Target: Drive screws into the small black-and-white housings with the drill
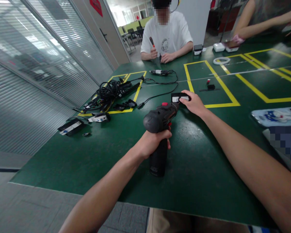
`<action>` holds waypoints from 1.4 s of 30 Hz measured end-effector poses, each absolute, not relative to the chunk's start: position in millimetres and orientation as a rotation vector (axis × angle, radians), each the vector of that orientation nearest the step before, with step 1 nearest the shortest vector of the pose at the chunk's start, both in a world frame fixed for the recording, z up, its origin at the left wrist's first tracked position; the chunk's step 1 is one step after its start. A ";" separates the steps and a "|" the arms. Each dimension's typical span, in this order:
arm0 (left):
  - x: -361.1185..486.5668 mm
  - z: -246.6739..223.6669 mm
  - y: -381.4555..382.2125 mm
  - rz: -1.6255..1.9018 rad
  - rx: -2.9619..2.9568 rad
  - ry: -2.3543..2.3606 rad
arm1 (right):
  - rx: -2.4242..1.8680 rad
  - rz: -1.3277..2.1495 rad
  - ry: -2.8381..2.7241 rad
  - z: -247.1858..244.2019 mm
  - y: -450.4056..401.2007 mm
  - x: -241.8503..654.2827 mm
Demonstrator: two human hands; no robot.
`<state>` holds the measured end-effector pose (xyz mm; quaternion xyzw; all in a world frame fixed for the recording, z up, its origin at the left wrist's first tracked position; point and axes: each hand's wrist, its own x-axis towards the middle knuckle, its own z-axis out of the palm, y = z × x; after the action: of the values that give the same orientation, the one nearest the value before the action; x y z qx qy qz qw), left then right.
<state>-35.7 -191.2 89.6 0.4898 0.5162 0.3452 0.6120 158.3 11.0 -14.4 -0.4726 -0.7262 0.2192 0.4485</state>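
Observation:
Wrapped round the grip of a black cordless drill (158,119) is my left hand (155,142), its fingers closed. The drill has a red switch on top, and its nose points away and to the right. My right hand (192,103) pinches a small black box with a white label (176,98) at its right end. The drill's tip meets or nearly meets the near side of this box; whether they touch is hard to tell.
A heap of black cables (111,92) lies left on the green table (106,168), near labelled black boxes (71,126). Beyond is a black-and-silver tool (158,72). A person (166,35) across holds a screwdriver. A phone (277,116) lies right.

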 end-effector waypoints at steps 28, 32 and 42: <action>-36.0 88.0 -190.9 0.802 1.148 1.184 | -1.152 0.534 -1.801 -14.1 11.4 158.6; -35.8 87.8 -190.8 0.794 1.157 1.193 | -1.150 0.543 -1.799 -14.8 11.8 158.5; -35.2 88.8 -191.0 0.796 1.148 1.195 | -1.161 0.545 -1.796 -14.5 11.8 158.3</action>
<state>-35.2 -191.0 88.8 0.4966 0.5170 0.3444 0.6062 158.3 11.8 -14.5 -0.4697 -0.7265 0.2205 0.4506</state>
